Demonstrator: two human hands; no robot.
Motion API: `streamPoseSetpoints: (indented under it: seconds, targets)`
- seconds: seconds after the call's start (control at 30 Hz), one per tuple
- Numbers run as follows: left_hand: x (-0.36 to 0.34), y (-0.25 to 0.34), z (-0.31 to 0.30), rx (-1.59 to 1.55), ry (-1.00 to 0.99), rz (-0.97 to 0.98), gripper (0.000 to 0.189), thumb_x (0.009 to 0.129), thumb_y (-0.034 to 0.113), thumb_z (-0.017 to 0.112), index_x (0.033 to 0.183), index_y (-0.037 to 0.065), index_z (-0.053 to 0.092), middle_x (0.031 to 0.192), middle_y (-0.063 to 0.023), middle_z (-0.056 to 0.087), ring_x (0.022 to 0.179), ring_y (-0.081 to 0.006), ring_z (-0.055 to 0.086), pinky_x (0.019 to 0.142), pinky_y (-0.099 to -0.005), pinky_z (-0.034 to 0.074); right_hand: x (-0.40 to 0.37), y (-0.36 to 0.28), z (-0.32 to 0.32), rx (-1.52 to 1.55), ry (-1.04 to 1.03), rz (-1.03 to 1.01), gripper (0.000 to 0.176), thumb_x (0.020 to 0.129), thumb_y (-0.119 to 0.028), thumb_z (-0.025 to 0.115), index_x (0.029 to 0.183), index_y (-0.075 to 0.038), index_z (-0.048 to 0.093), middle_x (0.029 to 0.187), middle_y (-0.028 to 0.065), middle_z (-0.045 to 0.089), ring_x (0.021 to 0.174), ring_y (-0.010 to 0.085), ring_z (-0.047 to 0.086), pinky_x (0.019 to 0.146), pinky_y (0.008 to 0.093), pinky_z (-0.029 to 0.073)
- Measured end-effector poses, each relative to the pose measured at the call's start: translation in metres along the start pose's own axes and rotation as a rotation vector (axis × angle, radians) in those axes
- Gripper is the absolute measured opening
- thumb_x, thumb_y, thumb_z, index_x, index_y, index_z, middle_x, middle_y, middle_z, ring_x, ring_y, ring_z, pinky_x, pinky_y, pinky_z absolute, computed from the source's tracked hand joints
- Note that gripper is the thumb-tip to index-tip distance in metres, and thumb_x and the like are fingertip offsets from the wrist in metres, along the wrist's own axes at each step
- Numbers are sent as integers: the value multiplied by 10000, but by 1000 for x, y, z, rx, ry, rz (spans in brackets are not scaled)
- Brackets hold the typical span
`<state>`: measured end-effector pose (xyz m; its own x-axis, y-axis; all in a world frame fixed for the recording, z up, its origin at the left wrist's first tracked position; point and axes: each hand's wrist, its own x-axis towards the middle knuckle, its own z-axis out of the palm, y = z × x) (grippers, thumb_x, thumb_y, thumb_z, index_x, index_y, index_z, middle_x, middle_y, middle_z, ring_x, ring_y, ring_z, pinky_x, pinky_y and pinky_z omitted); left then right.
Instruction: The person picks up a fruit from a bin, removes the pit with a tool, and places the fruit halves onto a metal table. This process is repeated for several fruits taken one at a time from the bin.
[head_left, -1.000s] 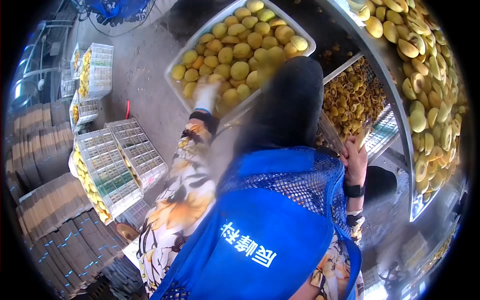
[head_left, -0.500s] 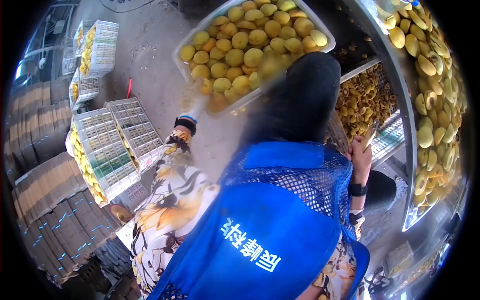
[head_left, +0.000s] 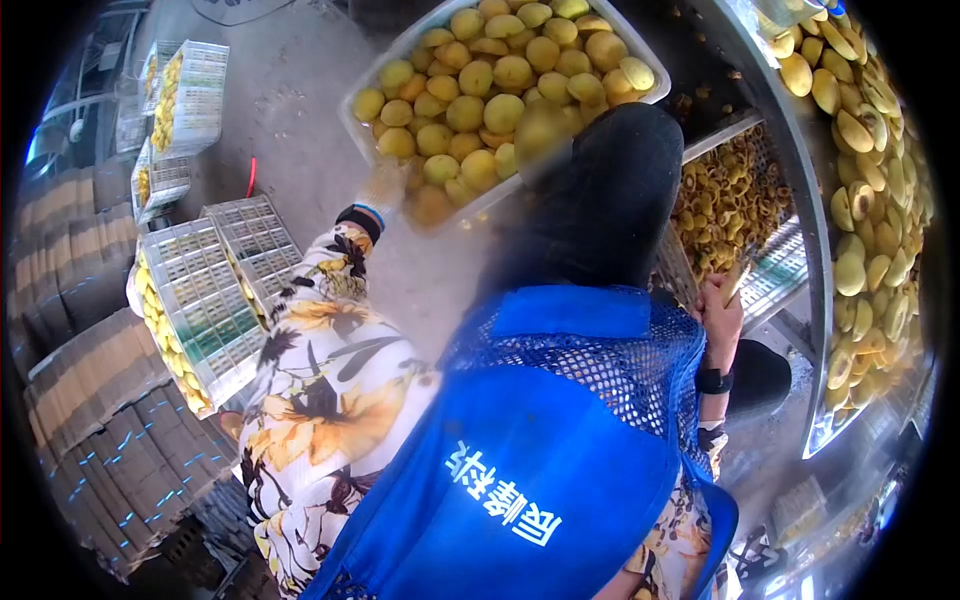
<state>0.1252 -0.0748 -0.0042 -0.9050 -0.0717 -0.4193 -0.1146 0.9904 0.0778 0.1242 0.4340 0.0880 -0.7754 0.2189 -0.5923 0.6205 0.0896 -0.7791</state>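
My left hand (head_left: 384,186), in a pale knitted glove, is at the near left corner of a white crate (head_left: 352,128) heaped with round yellow fruit (head_left: 465,113) like apricots or peaches. Haze blurs its fingers, and I cannot tell whether they hold a fruit. My bare right hand (head_left: 720,305) is closed round a slim, pale-handled tool (head_left: 736,280), its far end pointing away from me. Just beyond that hand is a tray (head_left: 680,262) of brown, curled fruit scraps (head_left: 722,205).
A metal-edged table (head_left: 812,190) on the right carries many fruit halves (head_left: 870,200). Plastic crates (head_left: 205,300) of fruit stand on the floor at left, beside stacked flat brown sheets (head_left: 90,330). My dark-clad knee (head_left: 625,190) overlaps the white crate's near edge.
My left hand and forearm have shifted slightly left and up along the white crate's corner. My right hand stays in place, the tool in it turned slightly.
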Motion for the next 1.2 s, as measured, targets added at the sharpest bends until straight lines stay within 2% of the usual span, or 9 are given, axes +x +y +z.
streamPoseSetpoints:
  seconds: [0.03,0.13,0.27,0.47,0.57,0.9,1.0,1.1,1.2]
  targets:
    - [-2,2,-8,180,-16,122,348,822,140,437,1151,32,479,974,-207,568,888,-347,565,778,-433,449,2,2,-1,-11,1,-8,173,843,-99,502,959,28,488,614,36,473,430,85,424,400,206,354]
    - [3,22,-27,243,-217,30,352,811,110,445,1159,78,488,1009,-174,557,946,-350,539,732,-415,474,3,5,4,-22,-6,-15,167,836,-96,515,951,23,493,607,35,472,420,85,420,390,207,351]
    - [15,13,14,411,63,81,286,826,120,425,1093,77,519,954,-148,580,914,-318,572,717,-411,485,10,-3,12,-52,-24,-62,161,827,-86,530,945,18,498,606,33,474,414,81,417,384,203,352]
    - [11,20,-31,311,-144,-129,262,842,165,424,1065,80,532,986,-183,584,874,-338,591,707,-422,486,-6,-3,-2,47,-34,-61,152,826,-77,526,948,11,499,613,20,465,414,65,397,379,193,336]
    - [29,10,-9,236,-174,-148,286,803,197,494,1063,83,532,998,-198,582,871,-348,592,702,-428,489,-3,11,-12,204,-17,16,157,830,-83,524,952,12,497,618,14,457,413,58,377,379,189,314]
    - [-5,31,-19,250,28,-183,400,779,260,573,1132,85,504,958,-174,598,861,-341,596,691,-448,483,-4,14,-14,232,-42,1,167,845,-90,506,972,15,476,623,10,430,424,51,350,379,190,299]
    - [10,10,2,305,71,-105,300,863,220,448,1116,71,508,972,-171,600,868,-340,597,693,-455,478,4,20,-11,223,-43,-13,162,854,-96,510,970,14,482,619,13,438,418,58,361,381,189,311]
    - [20,23,-11,313,-52,-155,290,903,177,333,1099,62,512,968,-160,612,863,-350,600,684,-466,474,3,19,-6,56,-30,-61,156,855,-103,521,962,7,491,606,13,444,421,62,380,391,185,327]
    - [19,33,-22,236,-167,-198,309,905,217,324,1061,36,520,945,-178,623,859,-356,605,691,-478,468,-4,16,-10,105,-30,-57,148,852,-100,525,958,0,498,598,10,445,417,65,388,391,194,338]
